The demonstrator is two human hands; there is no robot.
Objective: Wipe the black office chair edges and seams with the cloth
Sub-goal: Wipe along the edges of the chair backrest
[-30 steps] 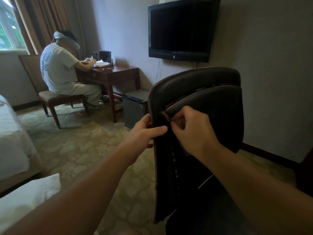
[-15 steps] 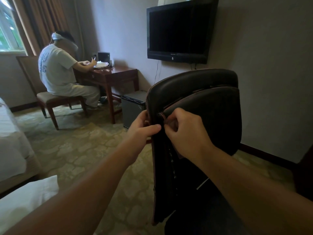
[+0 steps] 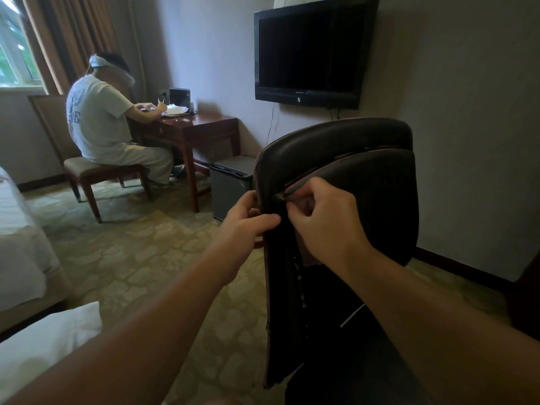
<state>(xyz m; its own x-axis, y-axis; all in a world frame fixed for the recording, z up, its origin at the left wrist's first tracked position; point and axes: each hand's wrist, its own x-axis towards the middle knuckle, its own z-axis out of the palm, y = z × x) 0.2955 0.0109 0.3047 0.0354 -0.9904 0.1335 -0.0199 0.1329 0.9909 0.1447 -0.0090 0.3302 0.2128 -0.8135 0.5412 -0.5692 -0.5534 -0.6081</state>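
Up close, your two hands meet at the left edge of the black office chair point(image 3: 359, 182), which stands upright in front of you near the wall, below the wall-mounted television point(image 3: 309, 51). Your left hand point(image 3: 248, 220) grips that side edge, thumb laid across the front and fingers point(image 3: 252, 200) curled behind, steadying the backrest. Your right hand point(image 3: 324, 223) is bunched just beside it at the piped seam point(image 3: 295, 190) where the cushion panel meets the shell, its fingers curled tight, though what they pinch is hidden; no cloth shows plainly in the dim light, so whether one is balled inside that fist cannot be told. To do this step well, you would likely keep the left hand braced so the backrest does not swing, press the wiping surface into the groove rather than over it, and draw it along the piping in one slow run, following the curve upward toward the top corner. Both forearms reach forward from the lower edge of the view, converging on the chair, the right wrist bent down toward the seam. Across the patterned carpet, another person point(image 3: 102, 118) sits at a wooden counter point(image 3: 204, 127) by the window.
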